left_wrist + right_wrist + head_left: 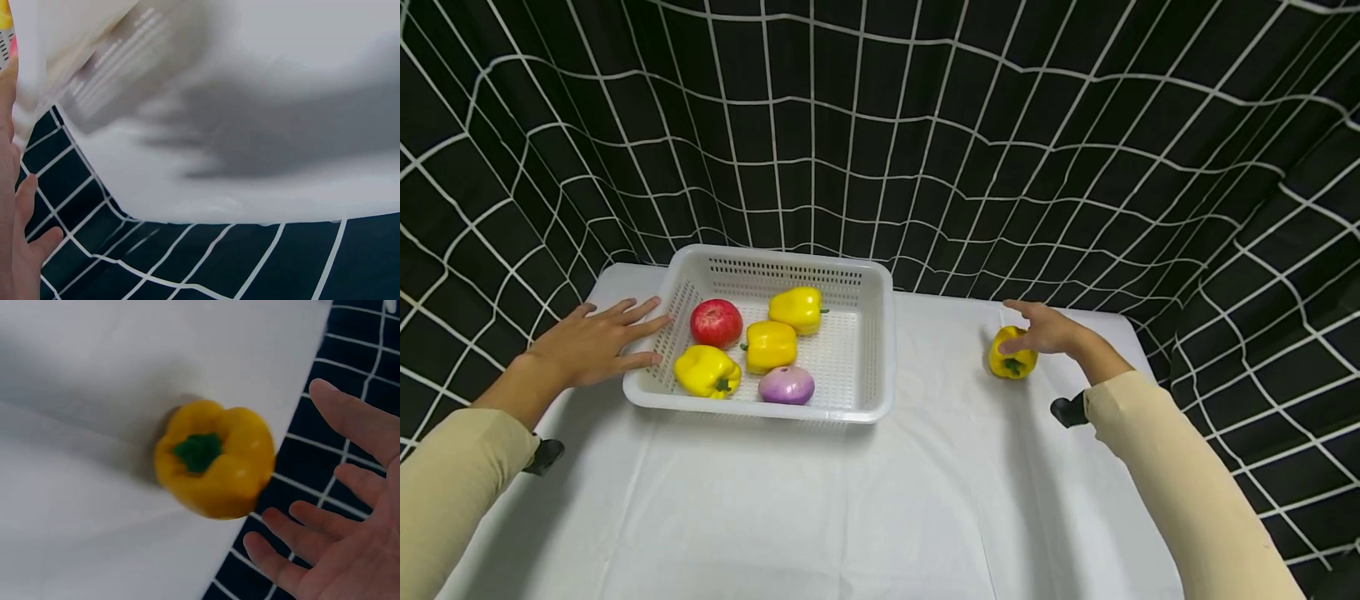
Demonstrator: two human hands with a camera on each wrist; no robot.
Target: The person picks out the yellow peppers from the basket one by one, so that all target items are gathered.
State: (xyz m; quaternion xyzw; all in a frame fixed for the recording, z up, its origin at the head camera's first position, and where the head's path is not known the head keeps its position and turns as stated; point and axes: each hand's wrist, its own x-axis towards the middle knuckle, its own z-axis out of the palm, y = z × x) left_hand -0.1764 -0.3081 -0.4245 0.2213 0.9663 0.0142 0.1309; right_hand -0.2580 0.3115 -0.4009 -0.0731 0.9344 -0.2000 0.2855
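My right hand (1043, 328) is over a yellow bell pepper (1011, 363) on the table's right side. Its fingers are spread apart and hold nothing, and in the right wrist view the pepper (215, 462) shows its green stem. At the left end of a white plastic basket (883, 350), my left hand (597, 343) has its fingers stretched out, tips overlapping the rim. Inside the basket are a red round fruit (716, 323), three yellow bell peppers (771, 347) and a purple onion (786, 386). Only part of the left hand (28, 231) shows in the left wrist view.
A white cloth (820, 508) covers the table. Black curtains with a white grid (925, 125) stand close behind the table and at both sides. Dark wrist devices (1070, 410) sit at both sleeve cuffs.
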